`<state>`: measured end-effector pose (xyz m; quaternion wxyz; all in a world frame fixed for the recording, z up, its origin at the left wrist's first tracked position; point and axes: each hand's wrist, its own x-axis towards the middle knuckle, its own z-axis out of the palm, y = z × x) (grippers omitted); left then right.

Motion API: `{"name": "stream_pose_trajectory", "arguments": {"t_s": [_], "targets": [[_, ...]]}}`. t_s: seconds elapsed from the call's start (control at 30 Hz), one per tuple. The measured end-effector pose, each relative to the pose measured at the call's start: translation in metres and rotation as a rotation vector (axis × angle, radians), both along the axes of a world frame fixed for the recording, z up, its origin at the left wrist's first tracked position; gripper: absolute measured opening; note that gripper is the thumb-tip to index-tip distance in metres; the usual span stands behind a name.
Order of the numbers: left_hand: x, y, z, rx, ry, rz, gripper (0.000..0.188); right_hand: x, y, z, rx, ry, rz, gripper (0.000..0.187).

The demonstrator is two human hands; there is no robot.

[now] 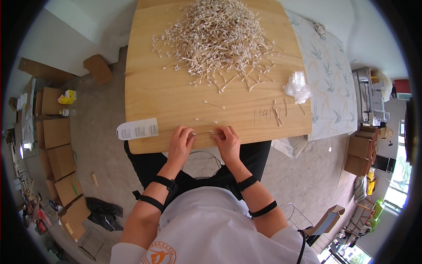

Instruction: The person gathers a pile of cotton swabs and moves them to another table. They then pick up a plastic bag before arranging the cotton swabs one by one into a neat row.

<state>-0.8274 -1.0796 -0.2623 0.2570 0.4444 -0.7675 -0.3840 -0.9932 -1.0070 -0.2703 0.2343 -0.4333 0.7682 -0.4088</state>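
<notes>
Pale wooden table (151, 88), grained, on a grey floor. Left hand (180, 144): fingertips pinching one end of thin swabs (203, 133) at the near edge. Right hand (228, 144): pinching the other. From where I stand: card (137, 129), white, print too small to read; handwritten marks (262, 115); heap (222, 39), cotton-tipped sticks; bag (297, 88), clear, crinkled.

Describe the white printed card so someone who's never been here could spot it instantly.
Find the wooden table, then its near left corner, left of the left hand. The white card lies there, poking past the table's left edge. Unlike the thin, heaped cotton swabs, it is broad, flat and printed.
</notes>
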Motion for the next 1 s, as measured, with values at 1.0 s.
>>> {"name": "stream_pose_trajectory", "arguments": {"t_s": [1.0], "targets": [[-0.016, 0.006, 0.008, -0.333, -0.188, -0.102, 0.016, -0.016, -0.036, 0.009, -0.084, 0.258, 0.104, 0.010]]}}
